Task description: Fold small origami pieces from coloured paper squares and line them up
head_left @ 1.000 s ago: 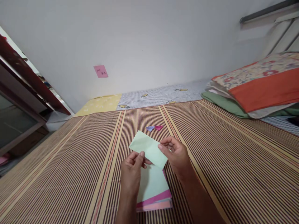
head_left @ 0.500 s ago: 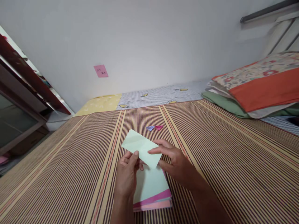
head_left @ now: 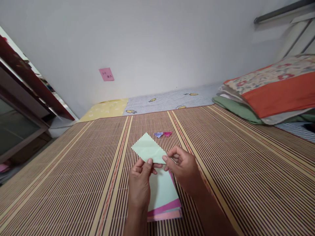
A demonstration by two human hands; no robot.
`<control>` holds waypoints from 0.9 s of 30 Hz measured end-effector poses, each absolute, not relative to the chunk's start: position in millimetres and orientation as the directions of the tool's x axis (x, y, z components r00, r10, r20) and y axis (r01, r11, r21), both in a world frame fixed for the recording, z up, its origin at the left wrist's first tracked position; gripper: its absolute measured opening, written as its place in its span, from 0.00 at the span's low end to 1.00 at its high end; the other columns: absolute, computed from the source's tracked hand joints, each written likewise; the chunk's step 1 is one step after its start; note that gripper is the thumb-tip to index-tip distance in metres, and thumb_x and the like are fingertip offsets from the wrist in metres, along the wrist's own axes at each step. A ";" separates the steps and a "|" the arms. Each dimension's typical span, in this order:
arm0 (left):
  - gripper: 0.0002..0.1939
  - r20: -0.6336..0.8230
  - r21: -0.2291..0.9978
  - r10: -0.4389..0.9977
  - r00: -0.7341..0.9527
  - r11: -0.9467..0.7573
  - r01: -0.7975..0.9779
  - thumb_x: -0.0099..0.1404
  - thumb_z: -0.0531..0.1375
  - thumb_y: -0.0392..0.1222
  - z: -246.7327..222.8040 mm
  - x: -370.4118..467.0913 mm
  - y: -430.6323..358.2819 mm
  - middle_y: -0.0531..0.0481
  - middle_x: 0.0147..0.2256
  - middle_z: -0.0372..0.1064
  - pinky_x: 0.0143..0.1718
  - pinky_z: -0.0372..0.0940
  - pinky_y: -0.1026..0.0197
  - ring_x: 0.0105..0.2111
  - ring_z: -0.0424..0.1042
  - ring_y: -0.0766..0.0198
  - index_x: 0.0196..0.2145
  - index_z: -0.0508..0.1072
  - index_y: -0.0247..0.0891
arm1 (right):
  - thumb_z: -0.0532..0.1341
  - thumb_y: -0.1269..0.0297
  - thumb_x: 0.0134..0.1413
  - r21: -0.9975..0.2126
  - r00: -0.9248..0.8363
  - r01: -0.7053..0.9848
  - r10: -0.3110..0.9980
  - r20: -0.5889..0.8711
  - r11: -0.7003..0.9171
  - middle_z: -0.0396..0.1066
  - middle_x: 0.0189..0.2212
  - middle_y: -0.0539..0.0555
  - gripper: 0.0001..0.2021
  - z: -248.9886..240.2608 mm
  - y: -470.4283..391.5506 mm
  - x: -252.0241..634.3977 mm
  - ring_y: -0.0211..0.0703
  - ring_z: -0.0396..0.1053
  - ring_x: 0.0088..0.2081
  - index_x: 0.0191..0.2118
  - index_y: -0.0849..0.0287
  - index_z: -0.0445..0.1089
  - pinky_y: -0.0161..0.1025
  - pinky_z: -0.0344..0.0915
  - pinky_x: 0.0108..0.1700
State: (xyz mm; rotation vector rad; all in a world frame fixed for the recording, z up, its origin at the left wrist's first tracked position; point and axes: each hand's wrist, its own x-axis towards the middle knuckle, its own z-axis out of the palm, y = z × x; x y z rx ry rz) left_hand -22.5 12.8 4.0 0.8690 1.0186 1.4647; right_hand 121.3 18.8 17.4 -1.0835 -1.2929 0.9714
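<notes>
We are in a bedroom at home — we sit on a bed covered by a striped bamboo mat [head_left: 73, 170], with a checked sheet [head_left: 169, 100] showing at its far edge. Folded quilts [head_left: 273, 91] lie stacked at the right, and a pink note [head_left: 106, 74] sticks to the plain white wall [head_left: 152, 42].

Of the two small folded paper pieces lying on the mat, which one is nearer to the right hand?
The pink folded piece: it lies right of the purple folded piece, on the side of the right hand.
</notes>
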 end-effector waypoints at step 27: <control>0.21 -0.254 0.798 0.915 0.313 0.381 -0.468 0.58 0.69 0.55 11.2 -19.3 8.1 0.40 0.25 0.79 0.19 0.63 0.63 0.20 0.76 0.57 0.33 0.77 0.30 | 0.61 0.76 0.56 -0.826 -0.187 0.095 0.825 0.534 0.556 0.76 0.33 0.51 0.09 29.1 21.5 155.3 0.48 0.73 0.44 0.32 0.54 0.74 0.46 0.67 0.50</control>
